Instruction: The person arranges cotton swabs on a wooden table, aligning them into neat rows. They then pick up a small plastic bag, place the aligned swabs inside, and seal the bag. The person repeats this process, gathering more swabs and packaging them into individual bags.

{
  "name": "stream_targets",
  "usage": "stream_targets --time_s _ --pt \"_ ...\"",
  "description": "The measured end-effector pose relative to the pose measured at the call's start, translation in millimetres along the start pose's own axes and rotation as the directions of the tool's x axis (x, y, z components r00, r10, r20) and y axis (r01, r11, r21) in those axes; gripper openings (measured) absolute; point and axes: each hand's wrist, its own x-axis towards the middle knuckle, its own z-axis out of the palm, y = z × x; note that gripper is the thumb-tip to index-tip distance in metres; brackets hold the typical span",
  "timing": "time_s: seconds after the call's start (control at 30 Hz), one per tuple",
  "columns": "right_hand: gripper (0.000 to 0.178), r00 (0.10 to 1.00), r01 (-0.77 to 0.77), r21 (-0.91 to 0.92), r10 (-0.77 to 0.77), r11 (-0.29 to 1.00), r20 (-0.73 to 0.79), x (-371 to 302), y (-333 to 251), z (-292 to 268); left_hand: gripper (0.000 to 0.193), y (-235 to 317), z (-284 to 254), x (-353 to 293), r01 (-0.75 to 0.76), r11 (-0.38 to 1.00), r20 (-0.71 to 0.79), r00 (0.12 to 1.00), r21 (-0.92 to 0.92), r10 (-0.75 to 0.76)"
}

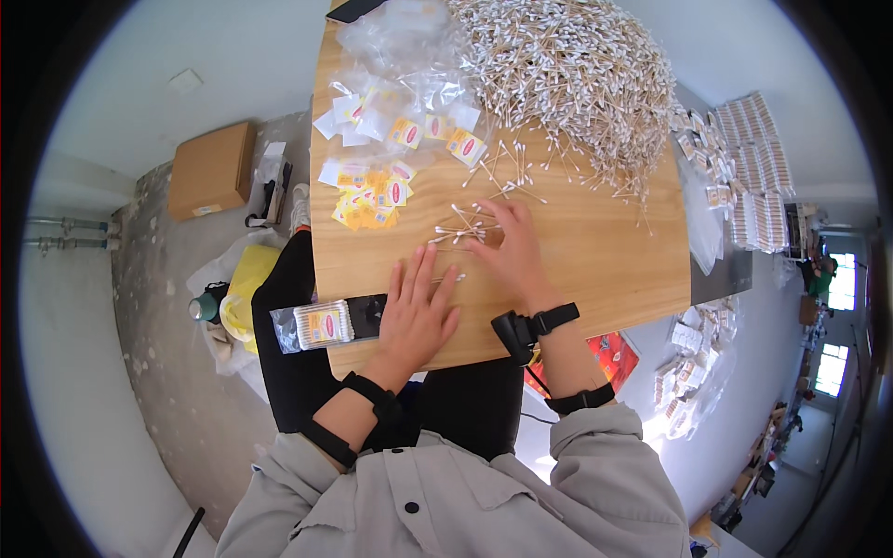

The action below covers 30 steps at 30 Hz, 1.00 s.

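Note:
On the wooden table (595, 251), a small loose group of cotton swabs (462, 223) lies in front of my hands. My right hand (513, 256) curves at the right side of this group, thumb and index finger apart, fingertips at the swabs. To its left, my left hand (416, 312) rests with fingers stretched out, their tips just short of the group. A single cotton swab (458, 277) shows between the two hands, partly hidden. Left of my left hand, a clear bag packed with cotton swabs (324, 324) lies on a flat black object (369, 314) at the table edge.
A large heap of cotton swabs (577, 84) covers the far right. Clear plastic bags (400, 46) and yellow-and-white labels (367, 195) lie at the left. Stacked packs (753, 167) stand beyond the right edge. A cardboard box (212, 170) and yellow bag (251, 288) sit on the floor.

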Motion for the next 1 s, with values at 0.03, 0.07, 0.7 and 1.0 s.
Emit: stream_targets --time_s 0.03,0.07,0.7,1.0 --pt "0.024 0.999 0.028 -0.023 -0.027 0.999 0.028 -1.3 9.4 -5.1 0.061 0.4 -0.2 -1.4 -0.006 1.0 0.005 1.0 0.01 0.006" --pt "0.023 0.997 0.06 -0.048 -0.057 0.997 0.054 -1.5 16.7 -7.5 0.061 0.9 0.4 -0.9 -0.015 1.0 0.005 1.0 0.021 0.015" --pt "0.013 0.979 -0.157 0.061 0.147 0.986 0.142 2.5 18.7 4.0 0.067 14.8 1.2 -14.6 -0.047 0.999 0.049 0.998 -0.003 0.047" --pt "0.011 0.941 -0.193 0.023 0.178 0.981 0.287 -7.8 3.0 -0.2 0.082 8.3 0.7 7.3 -0.014 0.999 0.034 0.999 0.048 0.012"
